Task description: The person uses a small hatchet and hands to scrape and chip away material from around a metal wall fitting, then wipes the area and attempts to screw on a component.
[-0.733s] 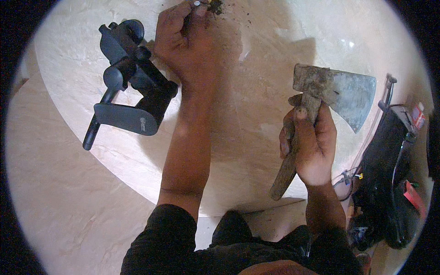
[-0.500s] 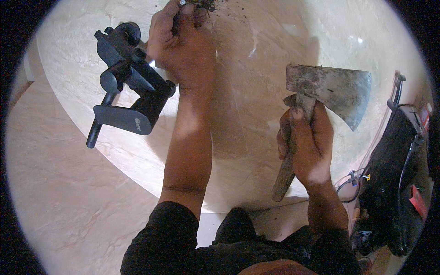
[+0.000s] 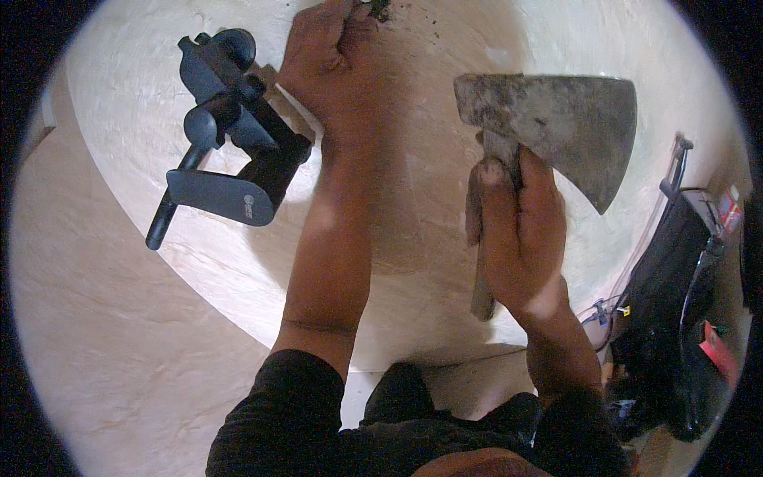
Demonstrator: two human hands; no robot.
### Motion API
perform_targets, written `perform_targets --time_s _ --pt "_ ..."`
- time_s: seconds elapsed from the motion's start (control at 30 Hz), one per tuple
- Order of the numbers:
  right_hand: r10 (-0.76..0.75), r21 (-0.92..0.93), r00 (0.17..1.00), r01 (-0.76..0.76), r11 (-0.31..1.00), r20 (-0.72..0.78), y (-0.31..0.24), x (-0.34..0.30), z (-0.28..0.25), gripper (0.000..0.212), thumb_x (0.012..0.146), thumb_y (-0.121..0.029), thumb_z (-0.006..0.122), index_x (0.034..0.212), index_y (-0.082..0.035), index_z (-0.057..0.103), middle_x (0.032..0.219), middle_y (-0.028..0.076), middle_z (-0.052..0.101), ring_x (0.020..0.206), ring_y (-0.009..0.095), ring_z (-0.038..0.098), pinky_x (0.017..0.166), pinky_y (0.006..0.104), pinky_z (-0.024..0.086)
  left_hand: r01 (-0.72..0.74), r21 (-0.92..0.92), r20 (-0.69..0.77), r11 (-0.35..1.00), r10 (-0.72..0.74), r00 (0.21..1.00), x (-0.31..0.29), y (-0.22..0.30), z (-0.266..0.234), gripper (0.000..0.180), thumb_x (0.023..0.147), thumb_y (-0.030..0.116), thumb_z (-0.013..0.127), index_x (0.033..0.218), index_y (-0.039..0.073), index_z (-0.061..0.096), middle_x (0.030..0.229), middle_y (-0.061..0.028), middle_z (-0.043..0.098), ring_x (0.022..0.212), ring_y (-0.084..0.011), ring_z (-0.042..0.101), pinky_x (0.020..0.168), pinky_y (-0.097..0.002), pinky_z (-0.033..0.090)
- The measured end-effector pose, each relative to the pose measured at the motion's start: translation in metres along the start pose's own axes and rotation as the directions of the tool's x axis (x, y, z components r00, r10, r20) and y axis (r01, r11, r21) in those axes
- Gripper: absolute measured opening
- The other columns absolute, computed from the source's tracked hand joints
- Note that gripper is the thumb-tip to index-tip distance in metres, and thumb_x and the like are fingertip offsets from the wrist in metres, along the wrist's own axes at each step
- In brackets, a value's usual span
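In my right hand (image 3: 524, 215) is a hatchet with a worn, stained steel head (image 3: 548, 119) and a short rough wooden handle (image 3: 482, 286). My fingers wrap the handle just under the head, and the blade's edge faces right. My left hand (image 3: 334, 63) reaches far forward to the top of the picture, its fingers curled. What it grips there is cut off by the upper edge. Dark greenish bits (image 3: 380, 9) lie close beside those fingertips.
A black jointed camera stabilizer (image 3: 238, 135) lies on the pale marbled surface (image 3: 445, 318), left of my left forearm. Its curved edge runs down the left. At the right are a black bag (image 3: 671, 294), a red piece (image 3: 717, 354) and thin cables (image 3: 608, 306).
The hatchet in my right hand has risen and appears larger, its head shifted slightly left. My left hand has moved a little to the right, still at the upper edge.
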State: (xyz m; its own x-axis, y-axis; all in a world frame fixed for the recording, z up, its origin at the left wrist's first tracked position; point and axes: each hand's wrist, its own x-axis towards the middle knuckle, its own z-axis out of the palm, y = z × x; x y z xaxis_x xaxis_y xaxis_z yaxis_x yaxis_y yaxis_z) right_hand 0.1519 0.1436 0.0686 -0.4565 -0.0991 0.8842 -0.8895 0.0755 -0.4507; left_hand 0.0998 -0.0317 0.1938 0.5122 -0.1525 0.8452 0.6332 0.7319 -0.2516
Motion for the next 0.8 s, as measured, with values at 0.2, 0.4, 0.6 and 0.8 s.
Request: perform_targets --time_s 0.2,0.4,0.6,0.8 --pt "-0.406 -0.350 0.908 0.349 0.869 -0.101 -0.016 0.045 0.017 0.015 0.106 -0.011 0.051 0.109 0.003 0.055 0.067 0.016 0.056 0.056 0.029 0.055 0.054 0.0392 0.041 -0.111 0.241 0.103 0.964 0.088 0.991 0.010 0.017 -0.011 0.011 0.087 -0.005 0.067 0.097 -0.006 0.073 0.097 -0.0220 0.072 0.087 -0.0311 0.072 0.078 -0.0360 0.057" --pt "-0.535 -0.439 0.842 0.453 0.776 -0.076 -0.023 0.075 0.032 0.018 0.105 -0.011 0.052 0.113 0.004 0.057 0.076 0.026 0.062 0.063 0.043 0.060 0.059 0.0450 0.046 -0.167 0.138 0.056 0.976 0.160 0.985 -0.001 -0.022 -0.005 0.027 0.079 -0.004 0.069 0.101 0.010 0.074 0.090 -0.0110 0.071 0.080 -0.0300 0.072 0.067 -0.0372 0.057" --pt "-0.467 -0.426 0.880 0.391 0.816 -0.086 -0.034 0.073 0.030 0.020 0.104 -0.010 0.053 0.117 0.004 0.056 0.083 0.032 0.065 0.074 0.050 0.064 0.064 0.0476 0.050 -0.147 0.075 0.071 0.986 0.142 0.987 0.002 -0.020 -0.007 0.036 0.075 -0.009 0.068 0.105 0.011 0.075 0.093 -0.0128 0.072 0.081 -0.0326 0.073 0.071 -0.0390 0.060" --pt "-0.382 -0.451 0.924 0.349 0.821 0.020 -0.031 0.084 0.025 0.021 0.103 -0.009 0.053 0.119 0.005 0.057 0.080 0.029 0.065 0.067 0.046 0.065 0.059 0.0453 0.050 -0.125 0.120 0.091 0.985 0.115 0.989 0.001 -0.011 -0.007 0.036 0.074 -0.008 0.068 0.105 0.009 0.075 0.093 -0.0155 0.072 0.083 -0.0356 0.073 0.075 -0.0401 0.060"
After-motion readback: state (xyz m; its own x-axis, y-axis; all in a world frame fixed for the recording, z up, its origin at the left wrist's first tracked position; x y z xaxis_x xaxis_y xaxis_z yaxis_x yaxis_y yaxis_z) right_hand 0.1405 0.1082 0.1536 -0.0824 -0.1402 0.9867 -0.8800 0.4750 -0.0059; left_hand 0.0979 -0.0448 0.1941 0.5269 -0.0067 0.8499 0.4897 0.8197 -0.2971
